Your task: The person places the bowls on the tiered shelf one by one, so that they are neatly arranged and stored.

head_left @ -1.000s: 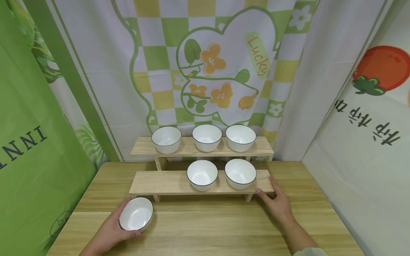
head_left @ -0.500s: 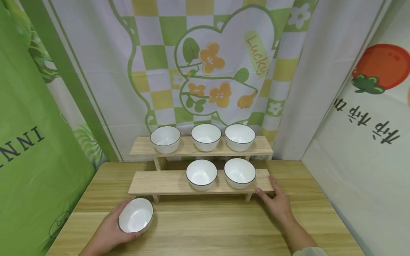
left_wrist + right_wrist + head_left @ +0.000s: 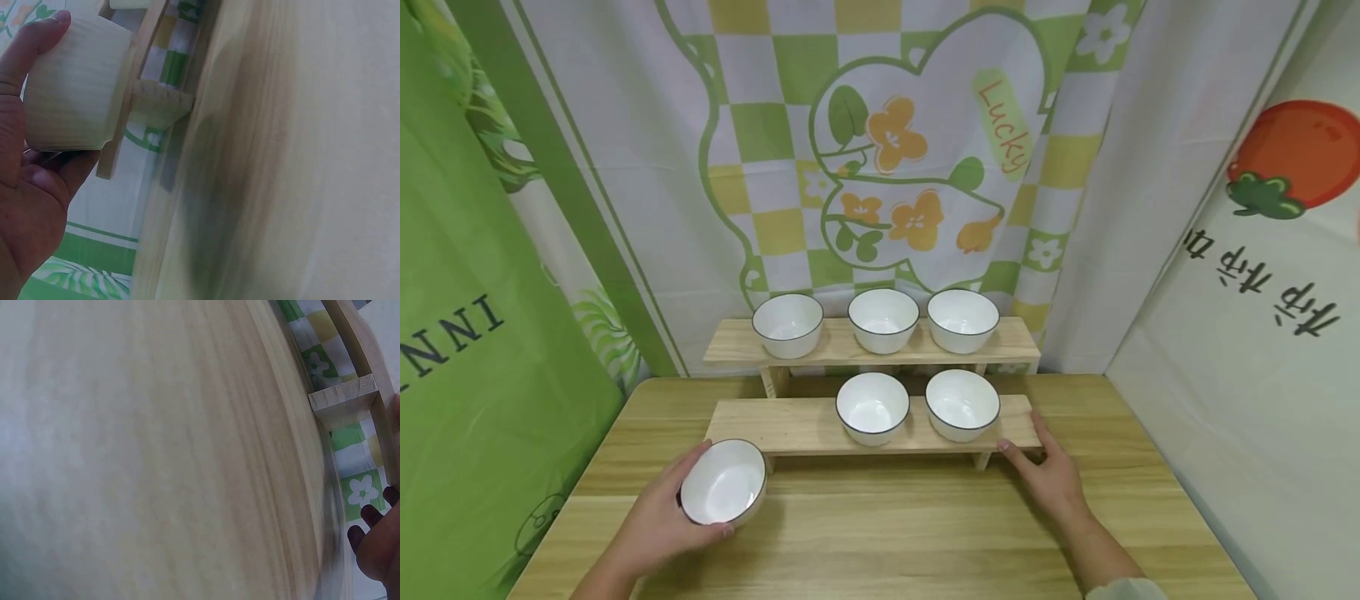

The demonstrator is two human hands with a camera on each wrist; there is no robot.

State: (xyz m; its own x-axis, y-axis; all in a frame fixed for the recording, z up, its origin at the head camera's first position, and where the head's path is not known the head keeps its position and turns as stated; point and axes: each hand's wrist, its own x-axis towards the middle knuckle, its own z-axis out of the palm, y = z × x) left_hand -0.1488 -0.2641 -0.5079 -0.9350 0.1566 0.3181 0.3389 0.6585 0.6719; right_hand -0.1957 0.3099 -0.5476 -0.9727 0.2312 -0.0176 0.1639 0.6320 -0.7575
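The left hand (image 3: 658, 521) cups a white dark-rimmed ceramic bowl (image 3: 724, 482), fingers curled round it, tilted before the lower wooden shelf (image 3: 790, 425). The right hand (image 3: 1051, 475) touches that shelf's right end with relaxed fingers, above the pale wooden table (image 3: 910, 533).

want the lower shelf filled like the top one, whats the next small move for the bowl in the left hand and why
Probably lift the bowl in the left hand up and onto the bare left end of the lower shelf. That shelf holds two bowls, the upper shelf three, and the right hand steadies the shelf's right end.
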